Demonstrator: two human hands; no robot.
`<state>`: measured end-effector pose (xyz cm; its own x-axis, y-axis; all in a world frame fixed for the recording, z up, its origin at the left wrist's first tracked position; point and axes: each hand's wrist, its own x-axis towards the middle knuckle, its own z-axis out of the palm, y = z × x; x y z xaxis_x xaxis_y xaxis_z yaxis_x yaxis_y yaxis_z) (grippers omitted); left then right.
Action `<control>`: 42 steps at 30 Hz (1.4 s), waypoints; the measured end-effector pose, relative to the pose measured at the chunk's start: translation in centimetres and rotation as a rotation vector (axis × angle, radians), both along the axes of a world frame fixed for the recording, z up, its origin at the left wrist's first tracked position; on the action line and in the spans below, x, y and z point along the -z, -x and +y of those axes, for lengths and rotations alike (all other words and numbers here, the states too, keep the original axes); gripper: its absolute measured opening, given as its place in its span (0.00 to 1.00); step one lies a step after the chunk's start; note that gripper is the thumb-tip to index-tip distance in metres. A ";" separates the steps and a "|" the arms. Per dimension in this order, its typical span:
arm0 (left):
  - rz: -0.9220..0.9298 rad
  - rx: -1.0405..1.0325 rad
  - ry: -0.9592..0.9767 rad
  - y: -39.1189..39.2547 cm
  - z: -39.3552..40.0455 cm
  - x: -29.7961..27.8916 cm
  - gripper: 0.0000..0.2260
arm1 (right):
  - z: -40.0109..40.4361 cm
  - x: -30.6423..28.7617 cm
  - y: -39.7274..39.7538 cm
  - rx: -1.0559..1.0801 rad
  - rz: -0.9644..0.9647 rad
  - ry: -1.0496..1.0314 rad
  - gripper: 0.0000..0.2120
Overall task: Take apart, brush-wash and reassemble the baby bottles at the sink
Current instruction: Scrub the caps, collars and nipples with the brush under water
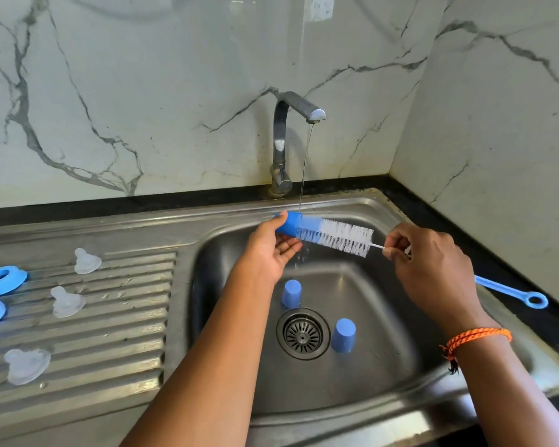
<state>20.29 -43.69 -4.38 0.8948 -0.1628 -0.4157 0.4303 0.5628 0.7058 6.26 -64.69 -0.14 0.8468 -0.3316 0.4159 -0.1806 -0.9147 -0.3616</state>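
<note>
My left hand grips blue bottle under tap stream; right hand pinches brush wire (bristles half inside). Bottle axis runs 9-to-3, mouth toward right hand.

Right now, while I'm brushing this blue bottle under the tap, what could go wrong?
1. The right hand pinches only the brush's thin wire end, so the brush could twist loose.
2. The two caps beside the drain could get knocked.
3. Water could splash off the bottle.
</note>
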 end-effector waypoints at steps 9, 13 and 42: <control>-0.011 -0.020 0.112 0.0 -1.3 -0.4 0.09 | -1.2 -0.2 -0.2 -0.064 -0.045 -0.166 0.06; -0.005 -0.039 0.109 -0.1 -1.2 -0.3 0.08 | -1.2 0.0 -0.4 -0.103 -0.035 -0.161 0.07; -0.050 0.016 -0.006 -0.7 0.8 0.2 0.18 | -1.0 -0.7 0.1 -0.133 0.063 -0.084 0.07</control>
